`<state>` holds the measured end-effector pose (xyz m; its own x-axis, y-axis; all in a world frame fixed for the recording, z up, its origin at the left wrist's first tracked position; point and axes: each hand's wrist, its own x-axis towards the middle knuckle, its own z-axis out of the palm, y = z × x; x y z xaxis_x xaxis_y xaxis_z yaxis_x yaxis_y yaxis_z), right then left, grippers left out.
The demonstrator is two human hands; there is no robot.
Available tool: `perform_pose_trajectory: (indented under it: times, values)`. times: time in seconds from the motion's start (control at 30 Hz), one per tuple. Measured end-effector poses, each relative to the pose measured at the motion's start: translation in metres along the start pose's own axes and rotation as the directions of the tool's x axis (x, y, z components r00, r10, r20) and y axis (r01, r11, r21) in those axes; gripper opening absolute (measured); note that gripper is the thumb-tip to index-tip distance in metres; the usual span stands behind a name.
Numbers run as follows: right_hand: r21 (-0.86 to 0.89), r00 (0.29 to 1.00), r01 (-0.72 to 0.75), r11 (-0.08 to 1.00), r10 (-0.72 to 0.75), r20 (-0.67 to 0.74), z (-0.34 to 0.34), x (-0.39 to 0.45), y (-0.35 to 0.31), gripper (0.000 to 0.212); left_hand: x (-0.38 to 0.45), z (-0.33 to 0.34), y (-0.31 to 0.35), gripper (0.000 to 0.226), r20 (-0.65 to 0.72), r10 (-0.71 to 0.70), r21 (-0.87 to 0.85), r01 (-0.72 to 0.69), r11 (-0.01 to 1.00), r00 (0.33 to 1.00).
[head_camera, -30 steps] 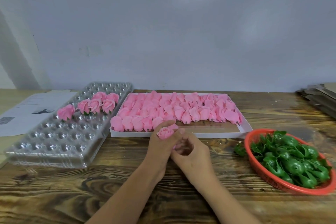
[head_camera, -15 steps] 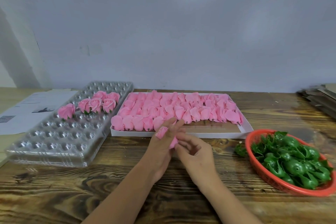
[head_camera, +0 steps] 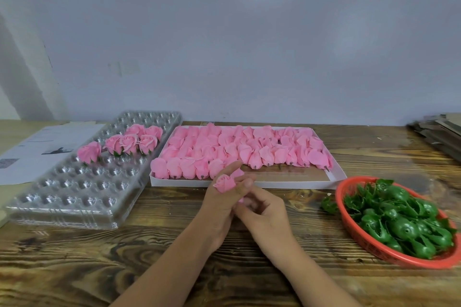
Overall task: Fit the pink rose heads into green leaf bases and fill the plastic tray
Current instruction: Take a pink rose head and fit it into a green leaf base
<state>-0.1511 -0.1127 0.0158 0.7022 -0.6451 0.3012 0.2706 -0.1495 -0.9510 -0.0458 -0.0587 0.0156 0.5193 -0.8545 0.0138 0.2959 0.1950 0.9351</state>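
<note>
Six finished roses (head_camera: 129, 143) are seen in the head view, seated in the far cells of the clear plastic tray (head_camera: 82, 197); one of them stands slightly apart to the left. Most cells are unfilled, so the task is judged to be at an early stage.

A pink rose head (head_camera: 224, 183) is pinched between the fingers of the left hand (head_camera: 219, 204), just in front of the white box (head_camera: 249, 183). The right hand (head_camera: 264, 217) is curled against it from the right, its fingers closed on the lower part of the same flower. Whether a green base is already fitted cannot be told, since the underside is hidden by the fingers.

Several rows of loose rose heads (head_camera: 239, 149) are left in the white box, between the tray and the red basket (head_camera: 369, 247). A heap of green leaf bases (head_camera: 399, 219) is held in the basket, at the right on the wooden table (head_camera: 99, 269); one stray base (head_camera: 328, 204) lies just outside its rim.

Printed sheets (head_camera: 37, 147) lie left of the tray.
</note>
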Motion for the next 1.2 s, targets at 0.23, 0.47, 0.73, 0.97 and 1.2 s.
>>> perform_pose_trajectory:
  times: [0.23,0.47,0.73,0.97,1.2]
  values:
    - [0.418,0.971,-0.240,0.876,0.214,0.108,-0.010,0.001,-0.005,0.034,-0.002,-0.007,0.010,0.096,0.169,-0.053,0.001,0.054,0.999,0.984]
    - [0.794,0.921,-0.386,0.470,0.248,0.301,-0.023,0.006,-0.014,0.054,-0.011,0.000,0.018,0.102,0.330,-0.089,0.059,0.073,0.996,0.940]
    - [0.647,0.856,-0.515,0.562,0.298,0.422,-0.017,0.003,-0.013,0.052,-0.009,-0.001,0.016,0.078,0.334,-0.099,0.117,0.063,0.991,0.937]
    - [0.572,0.824,-0.566,0.594,0.372,0.428,-0.017,0.004,-0.011,0.038,-0.009,-0.004,0.014,0.072,0.249,-0.055,0.113,0.027,0.993,0.967]
    - [0.293,0.931,-0.356,0.887,0.311,0.190,-0.007,-0.001,-0.005,0.040,-0.012,0.003,0.013,0.046,0.001,-0.064,0.116,0.063,0.991,0.998]
